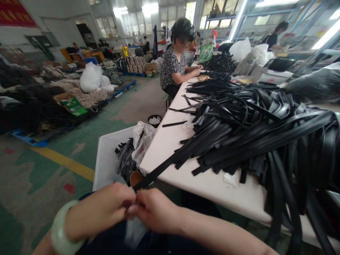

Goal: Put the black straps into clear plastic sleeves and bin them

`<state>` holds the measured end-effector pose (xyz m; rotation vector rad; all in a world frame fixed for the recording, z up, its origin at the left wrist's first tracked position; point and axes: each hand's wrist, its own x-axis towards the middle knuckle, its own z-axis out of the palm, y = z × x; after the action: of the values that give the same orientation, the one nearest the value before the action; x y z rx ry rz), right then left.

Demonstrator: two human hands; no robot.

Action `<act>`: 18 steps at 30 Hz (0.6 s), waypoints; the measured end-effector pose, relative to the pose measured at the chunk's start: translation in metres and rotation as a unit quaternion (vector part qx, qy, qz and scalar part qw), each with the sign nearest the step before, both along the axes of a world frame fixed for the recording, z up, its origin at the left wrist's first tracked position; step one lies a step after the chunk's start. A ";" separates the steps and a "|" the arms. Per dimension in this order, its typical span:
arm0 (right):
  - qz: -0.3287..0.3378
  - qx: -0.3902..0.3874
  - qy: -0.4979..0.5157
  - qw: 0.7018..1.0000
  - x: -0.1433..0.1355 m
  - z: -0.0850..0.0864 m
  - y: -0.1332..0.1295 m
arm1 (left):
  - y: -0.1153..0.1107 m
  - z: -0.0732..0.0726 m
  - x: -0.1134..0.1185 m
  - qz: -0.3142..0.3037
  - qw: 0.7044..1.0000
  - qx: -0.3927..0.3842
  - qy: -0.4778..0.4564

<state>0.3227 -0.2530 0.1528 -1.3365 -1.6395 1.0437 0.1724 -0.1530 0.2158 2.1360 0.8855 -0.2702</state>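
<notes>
My left hand (pixel 102 209) and right hand (pixel 155 210) meet, both pinched on the end of 1 black strap (pixel 156 172). It runs up to the strap pile (pixel 255 131) on the white surface (pixel 212 184).

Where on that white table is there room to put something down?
Bare table shows along the near left edge, between the lone black strip and the white bin. Another patch lies near the front edge under the big strap pile. The middle and right are buried.

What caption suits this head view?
Both hands pinch the end of a black strap beside a white table piled with straps.
</notes>
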 end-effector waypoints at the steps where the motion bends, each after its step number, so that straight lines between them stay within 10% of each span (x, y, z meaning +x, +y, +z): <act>1: -0.035 -0.034 0.016 0.999 0.006 -0.005 -0.001 | 0.016 0.006 0.018 -0.059 0.998 -0.019 -0.004; 3: -0.077 -0.098 0.080 0.989 0.023 -0.016 -0.010 | 0.046 0.008 0.046 -0.111 0.990 -0.072 -0.050; 6: -0.152 -0.156 0.185 0.958 0.046 -0.034 -0.027 | 0.072 -0.017 0.072 -0.013 0.970 -0.173 -0.171; 13: -0.338 -0.109 0.240 0.904 0.025 -0.072 -0.022 | 0.049 -0.085 0.095 0.221 0.792 -0.469 -0.321; 18: -0.228 -0.097 0.171 0.953 0.029 -0.076 -0.006 | 0.047 -0.091 0.088 0.225 0.831 -0.338 -0.380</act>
<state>0.3519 -0.2593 0.0766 -1.4721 -0.9317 1.0934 0.2609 -0.1061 0.1253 1.1466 0.6376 0.4386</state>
